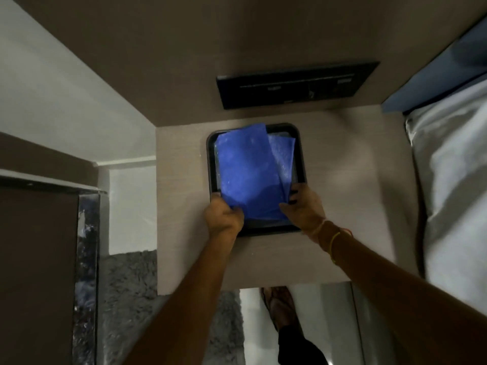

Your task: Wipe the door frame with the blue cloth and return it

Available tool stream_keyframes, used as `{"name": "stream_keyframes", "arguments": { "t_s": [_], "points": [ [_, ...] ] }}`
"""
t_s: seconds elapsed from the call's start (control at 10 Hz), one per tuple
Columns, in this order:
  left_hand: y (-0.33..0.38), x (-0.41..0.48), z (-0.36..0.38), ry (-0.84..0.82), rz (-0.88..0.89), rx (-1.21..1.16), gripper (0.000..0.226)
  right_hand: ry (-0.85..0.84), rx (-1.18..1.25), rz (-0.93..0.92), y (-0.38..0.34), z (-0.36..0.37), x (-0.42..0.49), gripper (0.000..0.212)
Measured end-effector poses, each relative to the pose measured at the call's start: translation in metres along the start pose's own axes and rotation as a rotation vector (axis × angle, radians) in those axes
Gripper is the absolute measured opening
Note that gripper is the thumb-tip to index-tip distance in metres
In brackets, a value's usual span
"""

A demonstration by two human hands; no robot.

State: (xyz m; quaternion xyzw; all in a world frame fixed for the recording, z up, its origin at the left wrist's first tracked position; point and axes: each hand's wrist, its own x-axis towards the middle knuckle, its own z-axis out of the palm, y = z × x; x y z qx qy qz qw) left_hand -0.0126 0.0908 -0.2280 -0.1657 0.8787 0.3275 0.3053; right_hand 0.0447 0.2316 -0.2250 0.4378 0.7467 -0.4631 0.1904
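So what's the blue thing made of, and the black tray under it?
The blue cloth looks like thin, soft fabric or paper-like wipe: it folds and drapes in sheets, matte. The tray seems to be black plastic, smooth with rounded corners, though dim light leaves that uncertain.

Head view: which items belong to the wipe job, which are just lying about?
Job:
- blue cloth, lying in the tray
- black tray holding it
- left hand, grip on the cloth's near left edge
- right hand, grip on its near right edge

Lying about:
- small table under the tray
- black panel on the wall
- white bedding
- grey rug
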Motion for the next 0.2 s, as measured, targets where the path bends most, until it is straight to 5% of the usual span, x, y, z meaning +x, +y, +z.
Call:
{"name": "stream_keyframes", "arguments": {
  "t_s": [0.2],
  "points": [
    [0.003,-0.034,-0.039,0.134,0.254,0.186,0.042,0.102,-0.216,-0.050,-0.018,-0.007,-0.033,0.054]
  ]
}}
